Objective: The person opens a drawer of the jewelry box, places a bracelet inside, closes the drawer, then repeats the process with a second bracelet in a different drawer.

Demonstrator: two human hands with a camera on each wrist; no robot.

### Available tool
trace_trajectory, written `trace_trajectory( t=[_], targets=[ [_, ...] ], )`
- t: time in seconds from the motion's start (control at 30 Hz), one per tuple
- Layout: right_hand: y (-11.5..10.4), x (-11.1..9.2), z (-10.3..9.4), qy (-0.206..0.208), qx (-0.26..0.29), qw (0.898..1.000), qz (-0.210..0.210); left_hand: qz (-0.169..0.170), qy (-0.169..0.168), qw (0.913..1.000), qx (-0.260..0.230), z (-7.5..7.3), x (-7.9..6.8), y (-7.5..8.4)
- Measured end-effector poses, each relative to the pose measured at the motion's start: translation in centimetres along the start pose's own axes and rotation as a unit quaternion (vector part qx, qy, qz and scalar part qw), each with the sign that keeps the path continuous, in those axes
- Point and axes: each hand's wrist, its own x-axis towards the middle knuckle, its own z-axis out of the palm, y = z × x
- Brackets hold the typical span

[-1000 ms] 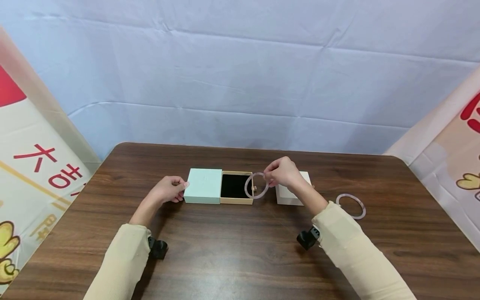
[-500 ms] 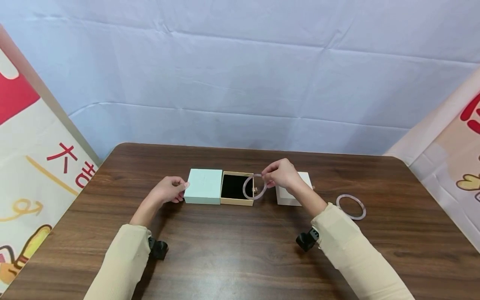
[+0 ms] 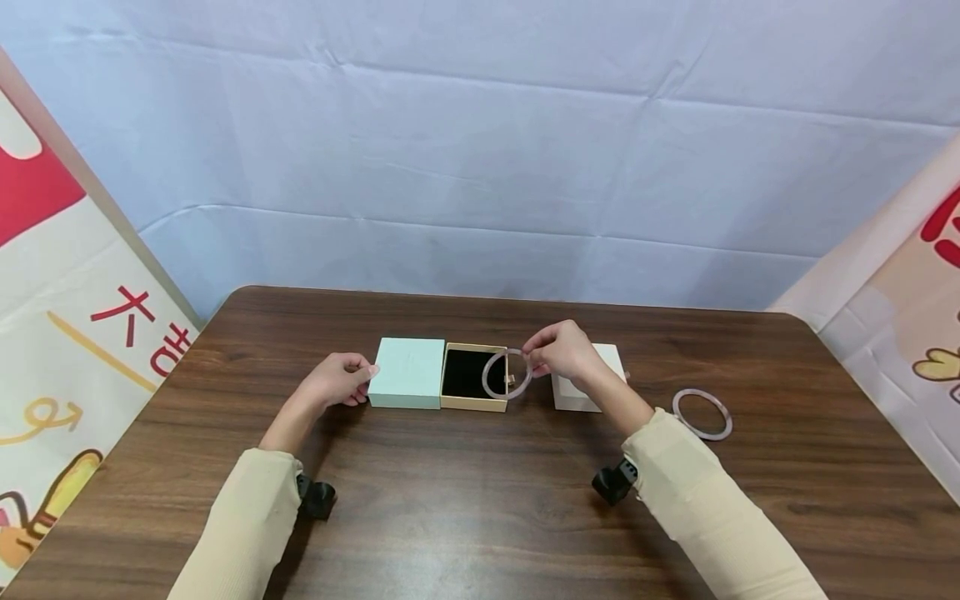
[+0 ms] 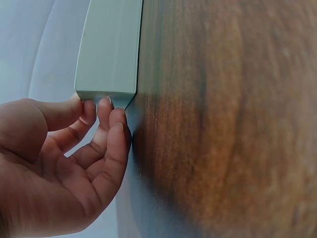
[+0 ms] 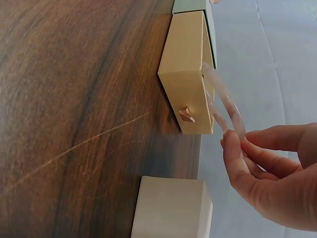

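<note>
A mint-green box sleeve (image 3: pixel 407 367) lies on the table with its drawer (image 3: pixel 474 404) pulled out to the right. The drawer has tan walls, a dark lining and a small pull tab (image 5: pixel 186 114). At the sleeve's left end, my left hand (image 3: pixel 337 379) touches the end face with thumb and fingertips, its fingers loosely bent. My right hand (image 3: pixel 566 350) pinches a pale lilac bangle (image 5: pixel 229 101) by its right side. The bangle is tilted over the drawer's right end, its far part dipping behind the drawer wall in the right wrist view.
Partly hidden under my right hand and forearm stands a white box (image 3: pixel 576 398). A second lilac bangle (image 3: pixel 708 436) lies flat on the wooden table (image 3: pixel 450 500) to the right. Behind the table hangs a pale cloth (image 3: pixel 480 167), with printed banners at both sides.
My right hand and the bangle have shifted slightly left and down, farther over the drawer. My left hand and the sleeve stay in place. The left banner has swung.
</note>
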Motion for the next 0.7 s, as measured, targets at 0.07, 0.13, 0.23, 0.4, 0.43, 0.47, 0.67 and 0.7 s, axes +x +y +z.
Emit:
trace_trajectory(
  t=[0.07, 0.13, 0.23, 0.4, 0.43, 0.47, 0.67, 0.7],
  targets=[
    [0.03, 0.03, 0.09, -0.001, 0.002, 1.000, 0.000, 0.000, 0.001, 1.0000, 0.001, -0.01, 0.01, 0.00],
    [0.07, 0.05, 0.16, -0.003, 0.004, 1.000, 0.000, -0.001, 0.001, 1.0000, 0.002, -0.02, 0.02, -0.02],
    [0.17, 0.18, 0.27, -0.004, 0.004, 1.000, -0.001, -0.001, 0.001, 1.0000, 0.002, -0.05, 0.06, -0.06],
    [0.22, 0.33, 0.46, -0.006, 0.008, 1.000, -0.003, 0.000, 0.003, 1.0000, 0.003, -0.06, 0.05, -0.07],
    [0.22, 0.35, 0.50, -0.007, 0.010, 1.000, -0.003, 0.000, 0.003, 1.0000, 0.003, -0.06, 0.04, -0.07],
    [0.23, 0.37, 0.54, -0.007, 0.011, 1.000, -0.003, 0.000, 0.003, 1.0000, 0.003, -0.06, 0.03, -0.06],
    [0.39, 0.57, 0.78, -0.007, 0.016, 1.000, 0.000, 0.001, 0.001, 1.0000, 0.003, -0.10, 0.00, 0.03],
    [0.40, 0.60, 0.82, -0.007, 0.015, 1.000, -0.001, 0.001, 0.000, 1.0000, 0.004, -0.11, 0.00, 0.05]
  ],
)
